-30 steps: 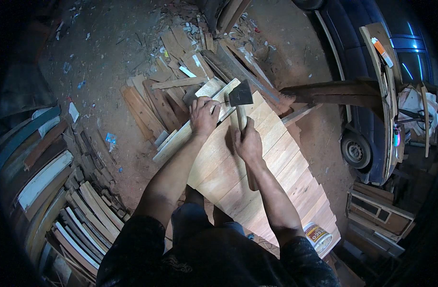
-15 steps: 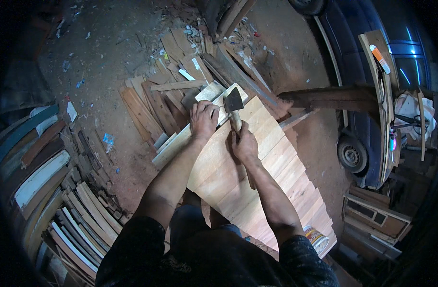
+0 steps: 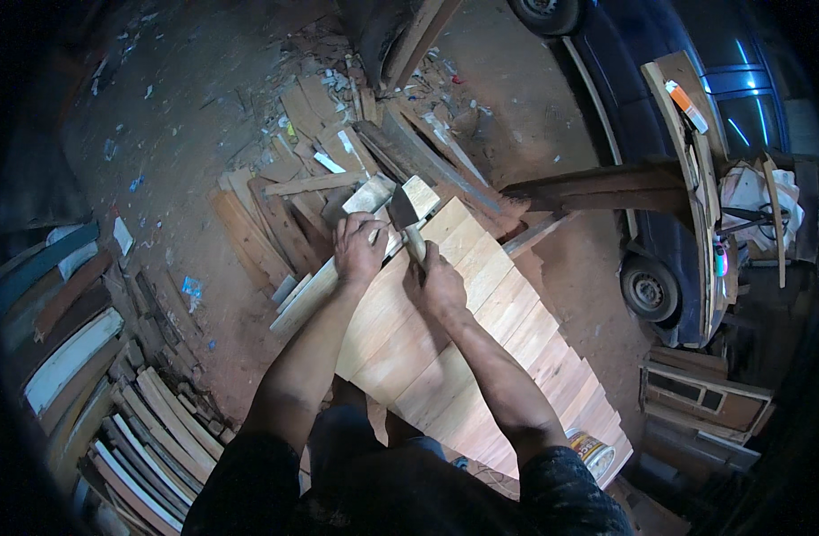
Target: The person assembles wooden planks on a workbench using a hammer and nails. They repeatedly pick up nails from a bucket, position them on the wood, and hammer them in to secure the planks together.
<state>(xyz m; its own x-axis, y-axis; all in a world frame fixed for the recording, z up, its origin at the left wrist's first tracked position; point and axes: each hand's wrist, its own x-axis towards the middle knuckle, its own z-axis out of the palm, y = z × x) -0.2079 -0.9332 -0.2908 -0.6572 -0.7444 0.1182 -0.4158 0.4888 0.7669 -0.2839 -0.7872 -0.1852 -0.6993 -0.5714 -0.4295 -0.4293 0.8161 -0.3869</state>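
A hatchet (image 3: 402,207) with a dark head and pale wooden handle is in my right hand (image 3: 443,281), whose fingers wrap the handle near the head. The head is down at the narrow pale board (image 3: 306,293), close to my left fingers. My left hand (image 3: 359,248) lies curled over that board, gripping it; whether a small piece is also between the fingers, I cannot tell. The board runs along the far left edge of a broad panel of joined planks (image 3: 508,295). Beside my left fingertips is a short pale wood block (image 3: 369,194).
A labelled can (image 3: 592,454) stands on the panel's near right corner. Scrap wood (image 3: 248,223) lies beyond the board, and stacked planks (image 3: 172,411) fill the left. A rough beam (image 3: 597,189) juts in before a parked blue vehicle (image 3: 606,80) on the right.
The hatchet head has come down and left, turning from broad face to nearly edge-on. My left hand keeps its place on the board. The whole view has shifted slightly.
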